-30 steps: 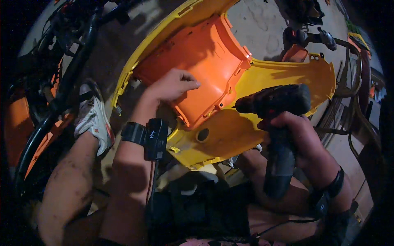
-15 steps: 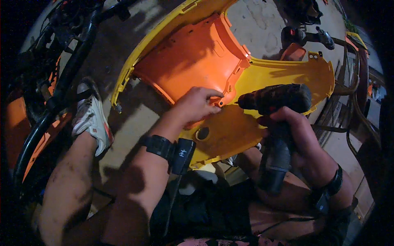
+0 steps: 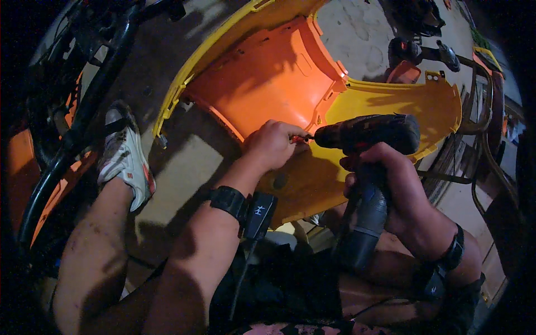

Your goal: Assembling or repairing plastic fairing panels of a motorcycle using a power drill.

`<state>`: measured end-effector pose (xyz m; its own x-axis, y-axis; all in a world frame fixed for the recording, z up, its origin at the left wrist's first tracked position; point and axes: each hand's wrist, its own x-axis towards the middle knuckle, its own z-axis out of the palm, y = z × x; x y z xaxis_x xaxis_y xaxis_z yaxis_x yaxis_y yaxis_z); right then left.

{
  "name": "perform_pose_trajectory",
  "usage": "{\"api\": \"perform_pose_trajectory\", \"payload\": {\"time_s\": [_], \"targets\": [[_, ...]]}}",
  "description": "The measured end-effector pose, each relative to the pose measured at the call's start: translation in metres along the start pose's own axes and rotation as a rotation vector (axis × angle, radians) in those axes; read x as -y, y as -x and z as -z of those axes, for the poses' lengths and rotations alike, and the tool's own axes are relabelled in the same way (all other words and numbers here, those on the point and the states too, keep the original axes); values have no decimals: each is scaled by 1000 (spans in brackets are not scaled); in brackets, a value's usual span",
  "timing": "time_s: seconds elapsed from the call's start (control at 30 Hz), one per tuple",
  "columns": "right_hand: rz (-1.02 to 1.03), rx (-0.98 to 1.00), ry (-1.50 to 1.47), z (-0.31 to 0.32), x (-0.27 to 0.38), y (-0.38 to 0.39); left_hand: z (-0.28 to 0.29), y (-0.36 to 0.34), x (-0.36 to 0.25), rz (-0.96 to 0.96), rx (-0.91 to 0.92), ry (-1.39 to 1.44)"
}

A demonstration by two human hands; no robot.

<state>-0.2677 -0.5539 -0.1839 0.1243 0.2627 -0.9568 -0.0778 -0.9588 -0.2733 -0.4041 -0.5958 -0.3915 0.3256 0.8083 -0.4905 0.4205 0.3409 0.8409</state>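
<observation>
My right hand [image 3: 393, 178] is wrapped around the grip of a black cordless drill [image 3: 371, 133], held level with its nose to the left. The drill's tip meets the fingertips of my left hand [image 3: 272, 145], where thumb and forefinger pinch together. Whatever small thing sits between them is too hidden to make out. Just behind those fingers lies the corner of an orange plastic panel [image 3: 268, 78]. It rests against a larger curved yellow plastic panel [image 3: 391, 106], which spreads out beneath both hands and across my lap.
At the left stands a black tubular frame [image 3: 100, 95] with orange parts, near my shoe [image 3: 125, 156]. Another power tool [image 3: 405, 50] lies on the floor [image 3: 357, 33] at the back right, close to a metal-framed rack [image 3: 480, 95].
The drill has moved left, its tip now at my left fingertips. My left hand has shifted slightly right, and its fingers have come together in a pinch.
</observation>
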Motion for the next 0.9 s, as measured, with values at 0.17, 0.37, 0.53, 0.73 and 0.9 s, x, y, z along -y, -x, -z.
{"api": "perform_pose_trajectory", "payload": {"time_s": [0.17,0.37,0.53,0.73,0.9], "targets": [[-52,11,4,1,0,-1,3,1,-6,-4,29,36],[-21,-20,62,-3,1,3,1,-2,-1,32,24,18],[-31,16,60,4,-2,-1,-2,-5,1,9,35,22],[-13,12,57,0,-1,2,0,-5,-2,-3,40,48],[-48,-43,59,2,-3,2,2,-3,-11,36,58,-8]]}}
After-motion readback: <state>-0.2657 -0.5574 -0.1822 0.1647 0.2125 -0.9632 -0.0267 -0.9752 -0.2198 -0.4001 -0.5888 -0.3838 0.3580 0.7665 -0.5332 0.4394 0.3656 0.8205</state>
